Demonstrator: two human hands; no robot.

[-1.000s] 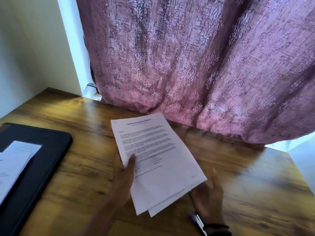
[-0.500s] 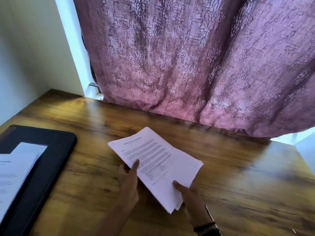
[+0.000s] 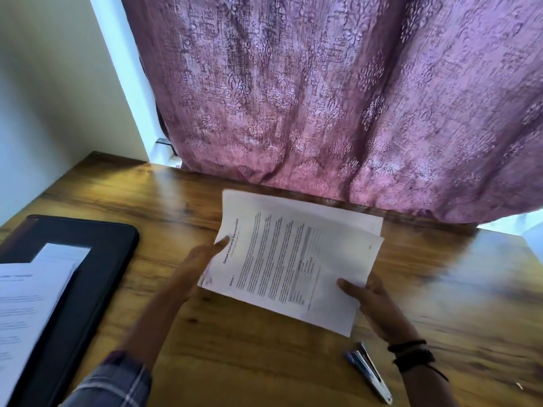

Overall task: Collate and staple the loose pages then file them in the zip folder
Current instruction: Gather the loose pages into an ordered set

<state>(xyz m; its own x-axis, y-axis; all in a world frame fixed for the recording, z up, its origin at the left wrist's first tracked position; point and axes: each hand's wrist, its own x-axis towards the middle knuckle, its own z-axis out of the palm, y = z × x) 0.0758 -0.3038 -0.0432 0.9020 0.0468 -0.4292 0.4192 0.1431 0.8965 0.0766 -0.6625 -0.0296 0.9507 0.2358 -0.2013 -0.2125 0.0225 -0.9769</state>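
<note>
Lying on the counter (image 3: 235, 362) at 6 o'clock of the right grip (image 3: 370, 301), nearer it than the left grip (image 3: 202, 259), the stapler (image 3: 368, 374) is pointing its long axis 11 to 5, while both are pinching the pages (image 3: 293, 259) at their 9 and 4 o'clock edges.

A single head-worn wide-angle camera looks forward and down over the wooden bench (image 3: 264, 362), close above it, facing the purple curtain (image 3: 323, 98) at its far edge.
</note>
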